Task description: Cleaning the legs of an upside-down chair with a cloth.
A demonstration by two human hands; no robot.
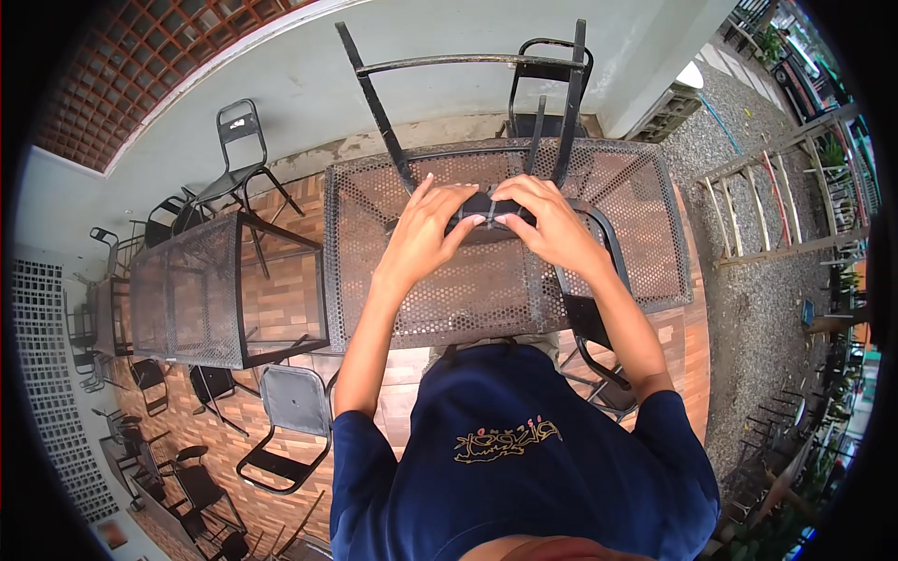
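My left hand (pixel 426 228) and my right hand (pixel 551 221) are side by side over the perforated metal table (pixel 456 298). Between them they grip a dark cloth bundle with pale grey stripes (pixel 491 208), fingers over its far side and thumbs on its near side. It looks folded or rolled; my fingers hide its ends. Just beyond it, a worn black metal chair frame (pixel 470 63) rests on the table, legs pointing up towards the wall. Curved black tubing (pixel 607 235) and a dark panel (pixel 588 319) show beside my right forearm; how they join the frame is unclear.
A second perforated table (pixel 186 287) lies to the left. Black metal chairs stand around, one grey-backed (pixel 295 400) near my left elbow, another (pixel 238 147) by the wall. On the right, a wooden ladder (pixel 779 189) lies over gravel (pixel 744 336) beyond the tiled floor's edge.
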